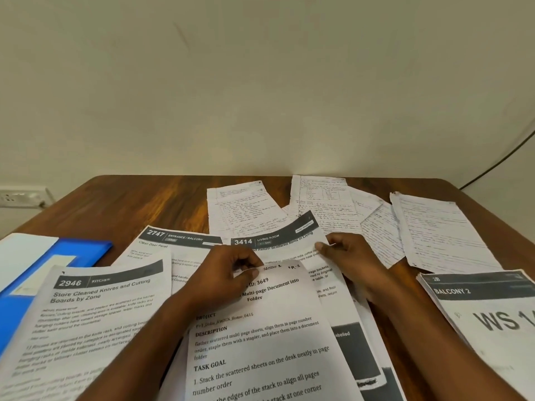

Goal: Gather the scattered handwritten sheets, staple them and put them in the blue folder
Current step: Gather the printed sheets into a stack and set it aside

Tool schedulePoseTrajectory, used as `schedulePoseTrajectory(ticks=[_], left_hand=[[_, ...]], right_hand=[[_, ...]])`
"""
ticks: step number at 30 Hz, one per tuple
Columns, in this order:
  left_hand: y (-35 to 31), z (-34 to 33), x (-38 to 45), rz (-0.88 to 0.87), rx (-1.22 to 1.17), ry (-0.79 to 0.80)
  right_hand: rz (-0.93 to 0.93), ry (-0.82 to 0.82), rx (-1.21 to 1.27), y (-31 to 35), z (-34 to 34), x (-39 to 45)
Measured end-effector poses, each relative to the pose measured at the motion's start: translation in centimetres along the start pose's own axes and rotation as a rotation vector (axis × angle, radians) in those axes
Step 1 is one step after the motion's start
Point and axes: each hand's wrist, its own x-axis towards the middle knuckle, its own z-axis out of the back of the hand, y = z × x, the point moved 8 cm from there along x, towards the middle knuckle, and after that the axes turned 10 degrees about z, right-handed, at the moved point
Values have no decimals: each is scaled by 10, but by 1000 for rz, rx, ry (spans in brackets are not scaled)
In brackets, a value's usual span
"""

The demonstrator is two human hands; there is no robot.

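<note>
Head view: nearest, a printed task sheet (pixel 260 337) lies between the forearms, its top edge pinched by the left hand (pixel 228 273), thumb and curled fingers closed on the paper. Just right of it, the right hand (pixel 347 256) pinches the right edge of the printed "3414" sheet (pixel 278 241), fingers curled on it. Left of the left hand lies the "2946" sheet (pixel 95 308), and beyond that hand the "2747" sheet (pixel 173 241). Well left, the blue folder (pixel 58 267) lies on the counter (pixel 130 204). Right of the right hand sits a "BALCONY 2" stack (pixel 486 308). Beyond both hands, the handwritten sheets (pixel 327 206) lie fanned and overlapping near the counter's far edge, untouched.
</note>
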Motion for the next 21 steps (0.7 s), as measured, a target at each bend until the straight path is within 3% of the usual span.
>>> schedulePoseTrajectory(ticks=[15,18,21], left_hand=[[0,0,1,-5,2,-1],[-2,-1,0,8,14,13],[-6,2,1,18,2,5]], right_hand=[[-152,-24,181,-15,-5,7],[-85,-44,95,-13,-2,5],[15,-38,-165,-11,-3,5]])
